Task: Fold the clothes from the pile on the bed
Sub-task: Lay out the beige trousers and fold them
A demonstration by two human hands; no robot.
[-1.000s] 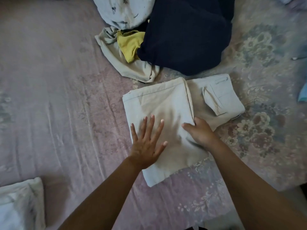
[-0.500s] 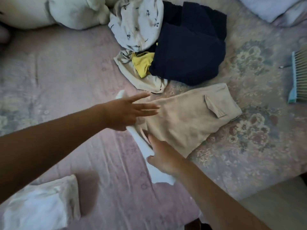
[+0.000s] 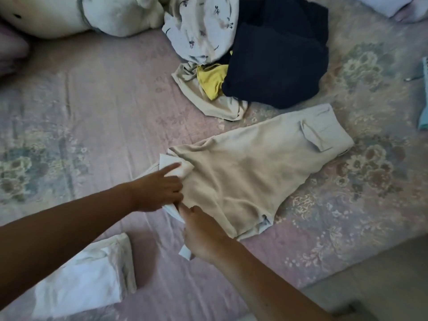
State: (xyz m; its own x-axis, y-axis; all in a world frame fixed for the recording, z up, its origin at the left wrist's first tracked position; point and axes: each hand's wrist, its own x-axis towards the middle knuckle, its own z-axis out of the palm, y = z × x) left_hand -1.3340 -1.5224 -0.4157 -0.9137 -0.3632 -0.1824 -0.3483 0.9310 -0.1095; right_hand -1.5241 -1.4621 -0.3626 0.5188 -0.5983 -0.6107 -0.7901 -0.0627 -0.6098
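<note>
- Head view: the left hand point(image 3: 157, 191) was flat in the air over the beige trousers point(image 3: 250, 179) half a second ago. Now it has come down and pinches the white edge at the left end of the trousers, with one finger sticking out.
- The right hand point(image 3: 203, 235) is in almost the same place as before. It is closed on the near left edge of the trousers, just below the left hand, and the two hands nearly touch.
- A second ago the trousers lay as a neat flat square under both hands. Now they are spread out longer, slanting up to the right, with a flap pocket at the far right end.
- The trousers lie on the bed point(image 3: 92, 107), on the pink flowery sheet, in the middle of the view.
- The pile of clothes point(image 3: 243, 54) sits just behind the trousers. It has a dark blue piece, a yellow piece, a beige piece and a white one with small flowers. It has not changed.
- A folded white cloth point(image 3: 88, 279) lies on the bed at the near left, under the left arm.
- A pale pillow point(image 3: 76, 15) is at the far left.
- A blue brush point(image 3: 423, 107) peeks in at the right edge.
- I cannot see any words or labels on anything.
</note>
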